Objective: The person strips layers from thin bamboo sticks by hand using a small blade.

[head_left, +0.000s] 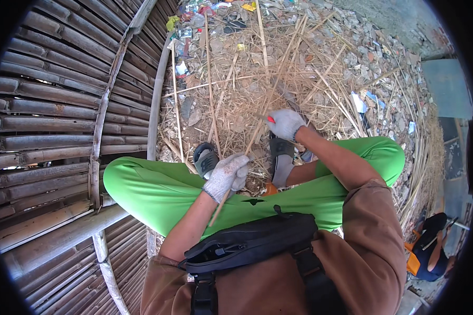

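Both of my hands wear whitish knit gloves. My left hand (228, 174) is closed round a long, thin bamboo strip (218, 211). The strip's lower end sticks out below my wrist, over my green trousers, and its upper part slants up and away to the right. In my right hand (285, 125), the fingers are wrapped round a tool with a red handle (270, 119), which looks like a knife. Its short blade points left, close to the strip; I cannot tell whether they touch. My sandalled feet (282, 157) are below and between the hands.
Several bamboo strips (209, 79) lie on ground strewn with shavings, stones and litter. A bamboo slat wall (52, 110) rises at the left. A black bag (252, 244) hangs at my front. Another person (433, 252) sits at the far lower right.
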The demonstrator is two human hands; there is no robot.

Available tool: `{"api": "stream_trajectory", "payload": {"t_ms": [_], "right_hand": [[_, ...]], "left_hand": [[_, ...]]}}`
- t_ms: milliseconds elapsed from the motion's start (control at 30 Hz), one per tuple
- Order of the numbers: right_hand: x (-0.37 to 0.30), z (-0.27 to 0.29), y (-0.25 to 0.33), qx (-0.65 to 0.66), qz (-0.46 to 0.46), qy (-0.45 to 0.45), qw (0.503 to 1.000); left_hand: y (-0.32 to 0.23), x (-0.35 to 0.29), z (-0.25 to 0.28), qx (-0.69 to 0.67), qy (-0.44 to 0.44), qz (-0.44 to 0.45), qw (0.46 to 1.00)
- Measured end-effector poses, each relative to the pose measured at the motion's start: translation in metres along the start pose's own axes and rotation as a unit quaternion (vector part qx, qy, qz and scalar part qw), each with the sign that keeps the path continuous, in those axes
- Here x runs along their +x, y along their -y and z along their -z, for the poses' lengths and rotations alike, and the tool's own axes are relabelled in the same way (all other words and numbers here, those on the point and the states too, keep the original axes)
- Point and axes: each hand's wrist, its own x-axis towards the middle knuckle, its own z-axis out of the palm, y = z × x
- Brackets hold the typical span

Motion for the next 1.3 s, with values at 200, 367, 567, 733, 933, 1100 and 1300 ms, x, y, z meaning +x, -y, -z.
{"api": "stream_trajectory", "payload": {"t_ms": [200,367,567,733,933,1100,1300], "right_hand": [[-0.015,0.003,0.029,-0.019,0.022,0.040,0.999],[0.002,0.005,-0.003,-0.045,-0.059,0.009,0.997],[-0.007,0.002,0.003,-0.019,-0.020,0.049,0.998],[-0.006,-0.005,0.011,-0.042,0.009,0.047,0.998],[-0.001,0.000,0.016,-0.062,-0.017,0.078,0.995],[0.001,0.000,0.012,-0.055,-0.017,0.057,0.997],[0.011,0.006,-0.018,-0.056,-0.124,0.005,0.991]], "left_hand": [[-0.001,0.001,-0.006,0.146,-0.070,-0.024,0.986],[0.000,-0.003,-0.009,0.180,-0.076,-0.032,0.980],[-0.002,-0.012,-0.016,0.186,-0.090,-0.033,0.978],[0.001,-0.011,-0.018,0.221,-0.107,-0.059,0.968],[0.001,-0.012,-0.020,0.286,-0.109,-0.067,0.950],[0.002,-0.012,-0.020,0.303,-0.106,-0.080,0.944],[-0.001,-0.018,-0.020,0.341,-0.102,-0.086,0.931]]}}
